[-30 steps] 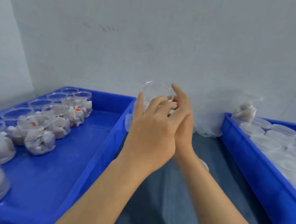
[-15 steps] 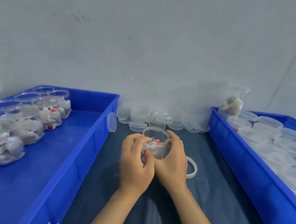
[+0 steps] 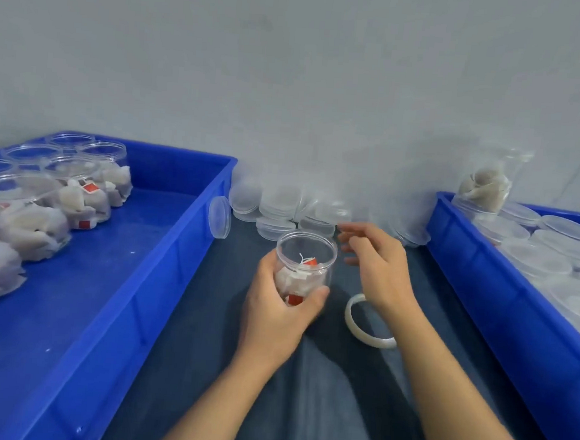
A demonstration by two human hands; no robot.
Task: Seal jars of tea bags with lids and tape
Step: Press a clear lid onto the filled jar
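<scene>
At centre frame my left hand [image 3: 277, 308] grips the open jar [image 3: 304, 267] of tea bags; my right hand [image 3: 378, 267] hovers just right, fingers loosely spread, seemingly holding nothing, above the tape roll [image 3: 367, 323].

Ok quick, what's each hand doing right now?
Left hand: closed round the clear plastic jar of tea bags, which has no lid.
Right hand: open, holding nothing, fingers loosely spread beside the jar's rim.
</scene>
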